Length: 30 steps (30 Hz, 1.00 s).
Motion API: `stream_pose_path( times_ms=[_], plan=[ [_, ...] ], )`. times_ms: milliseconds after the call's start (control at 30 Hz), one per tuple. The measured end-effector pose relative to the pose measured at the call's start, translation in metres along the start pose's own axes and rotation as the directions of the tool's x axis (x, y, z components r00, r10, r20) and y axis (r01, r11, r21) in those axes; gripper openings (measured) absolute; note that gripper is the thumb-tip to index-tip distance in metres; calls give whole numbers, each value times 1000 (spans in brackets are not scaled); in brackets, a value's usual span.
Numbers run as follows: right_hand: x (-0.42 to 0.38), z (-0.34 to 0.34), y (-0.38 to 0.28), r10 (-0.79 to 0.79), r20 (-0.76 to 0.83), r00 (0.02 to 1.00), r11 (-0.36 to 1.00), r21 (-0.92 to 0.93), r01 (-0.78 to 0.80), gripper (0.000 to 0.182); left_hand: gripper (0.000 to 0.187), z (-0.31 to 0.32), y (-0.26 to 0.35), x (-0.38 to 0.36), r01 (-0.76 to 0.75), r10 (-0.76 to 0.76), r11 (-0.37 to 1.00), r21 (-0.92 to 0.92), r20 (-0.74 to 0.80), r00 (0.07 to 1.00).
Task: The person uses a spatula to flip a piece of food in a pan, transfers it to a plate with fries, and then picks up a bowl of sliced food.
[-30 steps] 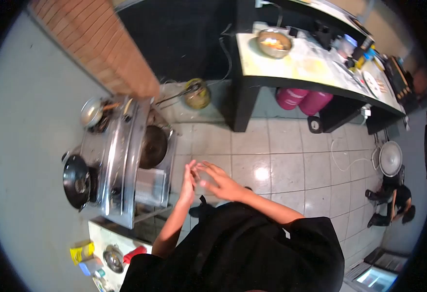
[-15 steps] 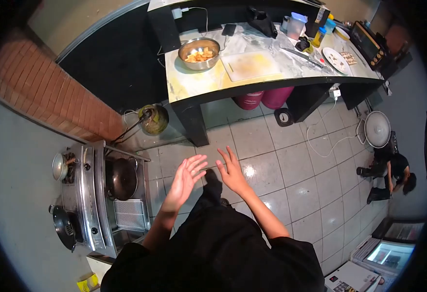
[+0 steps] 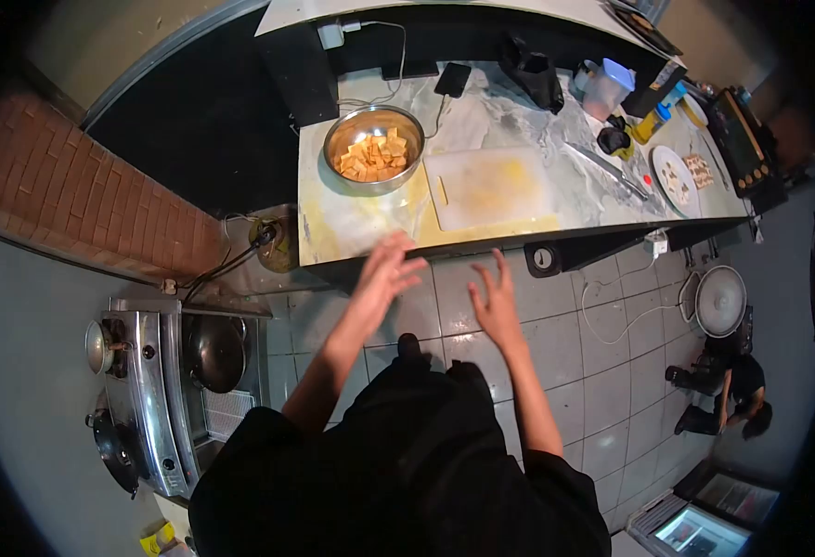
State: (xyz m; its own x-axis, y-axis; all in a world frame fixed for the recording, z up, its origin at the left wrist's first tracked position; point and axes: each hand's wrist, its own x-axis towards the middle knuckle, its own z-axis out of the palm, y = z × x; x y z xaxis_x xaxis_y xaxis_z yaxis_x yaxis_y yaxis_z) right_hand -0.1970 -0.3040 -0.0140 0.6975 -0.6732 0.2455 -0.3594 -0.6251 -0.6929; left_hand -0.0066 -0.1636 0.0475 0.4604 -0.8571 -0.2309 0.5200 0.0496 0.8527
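Note:
Both hands hang in the air just short of the counter's front edge, with nothing in them. My left hand [image 3: 390,278] has its fingers spread and is nearest the counter corner below the metal bowl. My right hand [image 3: 495,302] is also open, in front of the cutting board. The steel bowl [image 3: 335,171] stands at the counter's left end and holds cut orange-brown pieces [image 3: 370,158]. Beside it lies a white cutting board [image 3: 496,186] with yellow stains. A knife [image 3: 607,170] rests on the marble-look counter [image 3: 370,223] farther right.
A white plate [image 3: 675,181], plastic container [image 3: 609,90], yellow bottle [image 3: 651,123], black bag [image 3: 531,76] and phone [image 3: 453,80] are on the counter. At left stands a gas stove [image 3: 152,399] with pans. A gas cylinder [image 3: 278,246] is by the brick wall. Another person [image 3: 744,390] sits at right.
I have moved closer to the counter, so the bowl and board look larger and nearer. My hands have risen toward the counter edge and spread a little farther apart.

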Motion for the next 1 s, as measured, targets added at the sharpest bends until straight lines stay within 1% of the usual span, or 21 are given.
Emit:
stream_pose_path(
  times_ms=[33,100,167,233,267,300,367,400,433,500,533,567,633,700,733,767,833,867,900,967,1000],
  plan=[
    [7,-15,10,58,23,998,998,36,-59,30,62,-14,2,25,13,-10,1000,19,-151,989],
    [14,-39,37,104,37,994,993,55,-106,28,78,-49,-1,76,-144,204,973,179,-386,900],
    [29,-54,53,147,29,989,987,66,-148,27,90,-84,12,137,30,66,990,135,-647,759],
    [48,-73,71,246,59,967,943,217,-253,25,89,-117,15,175,76,25,990,120,-673,739],
    [61,-76,84,212,30,977,946,243,-213,24,83,-131,16,193,121,13,979,164,-644,765],
    [77,-84,88,202,50,978,949,238,-208,24,68,-132,20,203,174,9,960,219,-644,765],
    [114,-99,84,202,142,969,941,246,-232,24,50,-157,6,213,-8,151,936,351,-382,912],
    [131,-99,93,166,167,972,948,243,-204,25,38,-148,7,213,42,85,958,283,-420,903],
    [146,-101,100,158,174,972,949,244,-198,25,38,-135,1,215,39,89,959,281,-429,899],
    [181,-104,104,20,299,954,911,387,-141,25,40,-106,-2,217,-28,111,985,170,-501,858],
    [197,-105,108,7,317,948,908,395,-139,25,48,-89,-9,217,-42,139,982,187,-548,825],
    [212,-104,109,-31,381,924,900,412,-140,26,57,-56,-8,215,-162,240,970,183,-580,779],
    [233,-101,105,-87,467,880,890,434,-142,28,61,-8,1,211,-235,409,903,359,-557,723],
    [256,-96,96,-38,534,845,781,543,-308,32,71,22,8,211,-236,425,895,379,-563,708],
    [266,-86,101,-67,550,833,767,562,-309,51,74,31,2,213,-240,387,918,316,-582,715],
    [278,-82,96,-69,553,831,762,567,-314,51,76,39,-4,216,-238,345,938,254,-595,725],
    [295,-75,81,89,591,801,606,607,-515,71,75,69,-1,222,-270,388,920,286,-556,735],
    [302,-71,80,59,601,797,639,591,-493,77,75,84,0,226,-297,460,882,366,-530,712],
    [309,-71,81,56,598,800,652,585,-483,77,75,80,-11,235,-311,464,881,356,-530,709],
    [314,-69,85,110,517,849,545,683,-487,76,74,64,-42,251,-319,660,705,633,-422,621],
    [315,-66,90,111,523,845,551,675,-490,76,73,86,-16,246,-284,497,845,453,-472,728]
  ],
)
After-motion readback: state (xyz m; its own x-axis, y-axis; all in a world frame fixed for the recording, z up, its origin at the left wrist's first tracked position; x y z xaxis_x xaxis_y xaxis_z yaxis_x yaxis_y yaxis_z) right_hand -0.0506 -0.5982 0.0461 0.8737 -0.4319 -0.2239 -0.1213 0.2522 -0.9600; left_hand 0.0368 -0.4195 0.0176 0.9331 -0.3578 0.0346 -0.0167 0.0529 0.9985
